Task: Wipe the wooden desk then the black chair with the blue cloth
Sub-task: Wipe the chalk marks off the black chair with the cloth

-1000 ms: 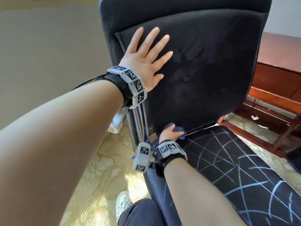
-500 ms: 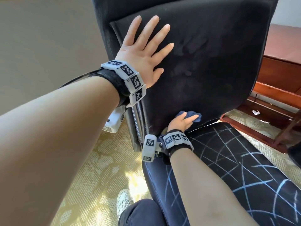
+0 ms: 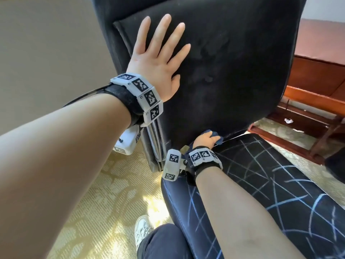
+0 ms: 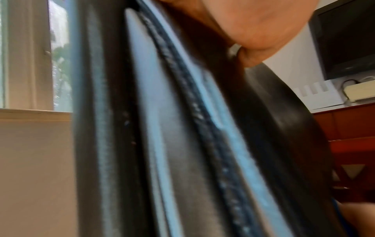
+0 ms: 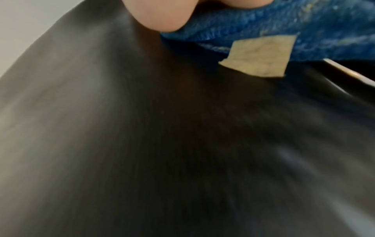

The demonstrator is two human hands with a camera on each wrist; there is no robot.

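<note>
The black chair [image 3: 233, 68] fills the middle of the head view, its backrest upright and its seat [image 3: 280, 184] crossed by pale chalky lines. My left hand [image 3: 158, 58] lies flat on the backrest's left side, fingers spread and straight. Low down, where backrest meets seat, my right hand [image 3: 204, 140] grips the bunched blue cloth [image 3: 216, 136] against the chair. The right wrist view shows the blue cloth [image 5: 284, 27] with a beige tag, pressed on the black surface [image 5: 142, 128]. The left wrist view shows the chair's edge [image 4: 162, 128] and my palm [image 4: 253, 24].
The red-brown wooden desk [image 3: 321, 71] stands behind the chair at right, with its lower rails and scraps of paper [image 3: 288, 120] on the floor. Patterned yellow carpet [image 3: 112, 212] lies at left. My shoe [image 3: 142, 230] and trouser leg sit near the bottom edge.
My right hand with the cloth swept right along the base of the backrest, then came back a little to the left. My left hand stayed flat on the backrest.
</note>
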